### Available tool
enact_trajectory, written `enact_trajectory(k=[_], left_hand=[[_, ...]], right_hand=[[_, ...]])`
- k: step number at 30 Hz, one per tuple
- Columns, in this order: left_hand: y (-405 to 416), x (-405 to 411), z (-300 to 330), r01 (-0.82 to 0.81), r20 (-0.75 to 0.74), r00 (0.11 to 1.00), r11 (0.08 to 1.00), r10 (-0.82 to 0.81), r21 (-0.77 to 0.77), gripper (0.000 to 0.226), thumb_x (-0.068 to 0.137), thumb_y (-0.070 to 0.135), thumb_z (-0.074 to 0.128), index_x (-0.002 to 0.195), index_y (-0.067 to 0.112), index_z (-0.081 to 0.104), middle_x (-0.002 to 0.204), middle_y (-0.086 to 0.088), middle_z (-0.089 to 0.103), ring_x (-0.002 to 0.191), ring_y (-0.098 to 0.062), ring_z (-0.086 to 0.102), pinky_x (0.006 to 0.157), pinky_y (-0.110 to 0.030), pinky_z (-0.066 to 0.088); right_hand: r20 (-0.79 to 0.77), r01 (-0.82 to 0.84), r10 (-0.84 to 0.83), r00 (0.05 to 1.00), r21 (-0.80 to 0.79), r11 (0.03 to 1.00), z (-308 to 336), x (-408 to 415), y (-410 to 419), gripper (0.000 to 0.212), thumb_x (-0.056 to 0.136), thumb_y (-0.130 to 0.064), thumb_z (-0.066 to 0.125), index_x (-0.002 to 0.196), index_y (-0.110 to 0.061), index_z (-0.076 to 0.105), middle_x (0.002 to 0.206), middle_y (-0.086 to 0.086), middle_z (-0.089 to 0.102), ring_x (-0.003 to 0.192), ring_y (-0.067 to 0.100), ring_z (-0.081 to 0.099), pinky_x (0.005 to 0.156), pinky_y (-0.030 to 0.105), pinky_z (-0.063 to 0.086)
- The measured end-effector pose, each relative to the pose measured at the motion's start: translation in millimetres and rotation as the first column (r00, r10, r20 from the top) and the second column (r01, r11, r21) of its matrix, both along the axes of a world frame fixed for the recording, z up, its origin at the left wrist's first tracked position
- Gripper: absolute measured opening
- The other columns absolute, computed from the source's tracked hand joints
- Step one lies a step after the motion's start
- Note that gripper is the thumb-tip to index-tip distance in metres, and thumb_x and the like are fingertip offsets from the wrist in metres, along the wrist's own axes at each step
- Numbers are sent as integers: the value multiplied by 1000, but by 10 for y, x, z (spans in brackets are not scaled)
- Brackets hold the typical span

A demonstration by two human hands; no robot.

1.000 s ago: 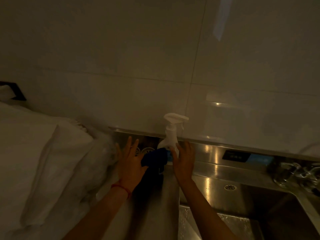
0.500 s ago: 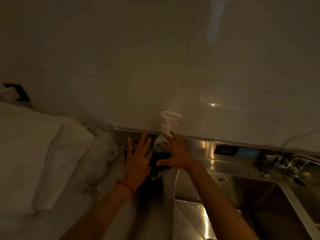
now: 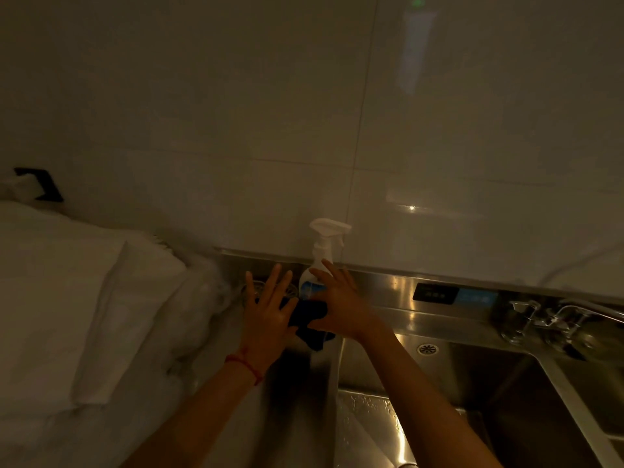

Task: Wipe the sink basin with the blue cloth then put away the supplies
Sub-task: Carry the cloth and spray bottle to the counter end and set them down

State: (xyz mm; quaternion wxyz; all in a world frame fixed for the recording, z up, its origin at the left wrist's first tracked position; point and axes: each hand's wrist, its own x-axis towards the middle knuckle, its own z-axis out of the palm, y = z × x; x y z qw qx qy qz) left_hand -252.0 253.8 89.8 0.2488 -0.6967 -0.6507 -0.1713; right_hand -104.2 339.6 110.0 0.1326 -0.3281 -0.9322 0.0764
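The dark blue cloth (image 3: 309, 320) lies bunched on the steel counter just left of the sink basin (image 3: 479, 393), at the foot of a white spray bottle (image 3: 325, 251) that stands upright against the wall. My right hand (image 3: 337, 304) rests on the cloth's right side, thumb under its edge and fingers stretched toward the bottle. Flat on the cloth's left edge is my left hand (image 3: 268, 310), fingers spread, a red string on the wrist. The cloth's middle is partly hidden by both hands.
A pile of white towels or bedding (image 3: 84, 315) fills the left. A faucet and handles (image 3: 553, 319) stand at the basin's back right. A drain overflow (image 3: 427, 349) sits in the basin's back wall, and a dark label plate (image 3: 435, 293) on the backsplash.
My right hand has moved left from beside the spray bottle onto the cloth in front of it. My left hand has stayed spread at the cloth's left edge.
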Motion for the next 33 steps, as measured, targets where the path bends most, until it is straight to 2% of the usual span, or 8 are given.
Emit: enact_trajectory(k=[7,11,17,20,23,25,29,33], left_hand=[[-76,-71,22,51,-17,999,998,-51,-28,56,39,33,95,89,15,79,119,-18,66,115,-44,57,108,-60,2],[-126,-117,80,160,-58,985,986,-163,-46,44,45,34,93,83,14,80,117,-18,67,114,-45,57,104,-71,18],[-194,-159,60,175,-36,983,978,-180,-115,39,81,50,60,83,16,80,121,-17,65,119,-46,53,109,-55,0],[-195,-176,-41,165,-45,984,973,-174,-162,32,67,46,79,81,17,80,120,-18,66,118,-48,53,110,-54,0],[-179,-176,-165,131,-41,989,972,-142,-194,39,74,52,59,81,20,80,117,-18,67,120,-44,53,110,-54,1],[-152,-183,-220,123,-24,991,974,-130,-193,36,70,53,65,80,21,80,117,-18,67,128,-37,45,110,-56,2],[-39,-177,-304,88,21,996,968,-85,-235,53,37,44,93,85,24,80,112,-20,69,113,-48,56,105,-72,11],[48,-149,-375,64,59,997,971,-52,-230,49,39,39,94,83,23,80,115,-22,67,130,-38,42,113,-50,-16]], right_hand=[[-59,16,-20,998,-75,997,-33,-24,-83,42,75,-40,70,112,-21,65,153,2,16,140,21,-8,112,47,-8],[-41,-14,6,999,-194,981,-41,-16,-93,45,71,-40,74,111,-19,66,153,0,14,140,22,-11,111,46,-11],[-9,-1,-1,1000,-281,960,-132,-38,-75,63,66,-41,77,121,-15,59,154,1,12,140,22,-6,111,40,-5],[37,66,-57,998,-336,939,-250,-65,-74,88,64,-45,78,137,-13,40,154,2,6,140,21,-6,112,40,0],[25,90,-87,996,-386,918,-375,-71,-86,103,62,-44,80,144,-18,23,155,8,3,140,23,-8,112,43,-4],[5,102,-109,994,-409,907,-443,-72,-72,109,62,-43,80,145,-19,15,154,12,0,140,23,-10,110,40,-8],[-35,94,-114,993,-356,930,-576,-82,0,98,63,-46,78,142,-14,29,155,6,1,139,18,-13,109,38,-11],[18,140,-140,990,-206,969,-750,-80,102,88,68,-52,71,138,-11,37,155,4,-1,139,20,-15,107,40,-18]])
